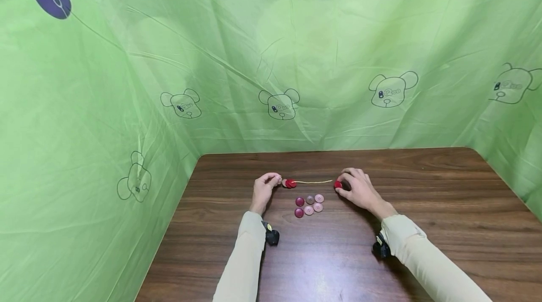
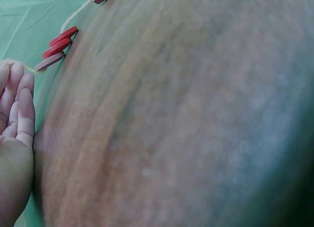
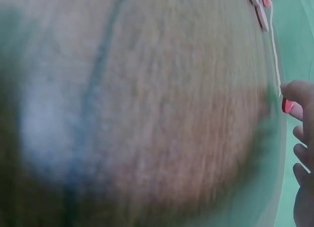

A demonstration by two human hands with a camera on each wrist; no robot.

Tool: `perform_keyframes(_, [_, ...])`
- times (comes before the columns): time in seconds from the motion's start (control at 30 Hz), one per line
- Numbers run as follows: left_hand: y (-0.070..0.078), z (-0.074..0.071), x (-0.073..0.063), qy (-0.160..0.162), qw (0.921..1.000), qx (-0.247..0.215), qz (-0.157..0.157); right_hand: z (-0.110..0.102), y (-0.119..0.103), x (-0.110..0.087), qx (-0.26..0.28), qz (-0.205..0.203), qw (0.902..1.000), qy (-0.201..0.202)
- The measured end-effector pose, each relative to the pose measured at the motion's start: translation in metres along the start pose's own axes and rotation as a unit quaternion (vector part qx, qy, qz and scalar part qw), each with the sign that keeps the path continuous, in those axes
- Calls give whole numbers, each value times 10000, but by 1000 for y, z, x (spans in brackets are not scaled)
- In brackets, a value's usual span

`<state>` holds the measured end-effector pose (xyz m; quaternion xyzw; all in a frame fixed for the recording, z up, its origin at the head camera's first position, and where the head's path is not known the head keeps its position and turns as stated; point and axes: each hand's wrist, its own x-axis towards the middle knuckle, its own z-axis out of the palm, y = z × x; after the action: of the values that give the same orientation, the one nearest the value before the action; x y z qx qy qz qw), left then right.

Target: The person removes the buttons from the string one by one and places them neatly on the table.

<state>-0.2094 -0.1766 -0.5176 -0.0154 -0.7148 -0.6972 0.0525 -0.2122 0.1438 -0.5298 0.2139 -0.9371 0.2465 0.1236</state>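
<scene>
My left hand (image 1: 263, 191) pinches one end of a thin pale cord (image 1: 313, 182) between thumb and fingers. Threaded on that cord beside the fingers are a dusty-pink button (image 2: 50, 61) and two red buttons (image 1: 291, 183), leaning on one another. The cord runs to the right over the table, its far end lying just short of my right hand (image 1: 359, 190). Between thumb and index finger, the right hand holds another red button (image 1: 338, 184), seen nearly edge-on in the right wrist view (image 3: 287, 105). Whether the cord tip touches that button I cannot tell.
Several loose buttons lie in two rows on the brown wooden table (image 1: 330, 255), nearer to me than the cord: maroon buttons (image 1: 299, 212), a mauve-brown button (image 1: 310, 199) and pink buttons (image 1: 318, 207). A green printed curtain (image 1: 237, 123) stands behind and beside the table.
</scene>
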Motion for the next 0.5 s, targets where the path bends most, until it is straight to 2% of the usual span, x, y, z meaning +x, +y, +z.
perform_keyframes(0.5, [-2,0,2,70,10000,46,40,7,-17,-5,148,-772,9966,-236])
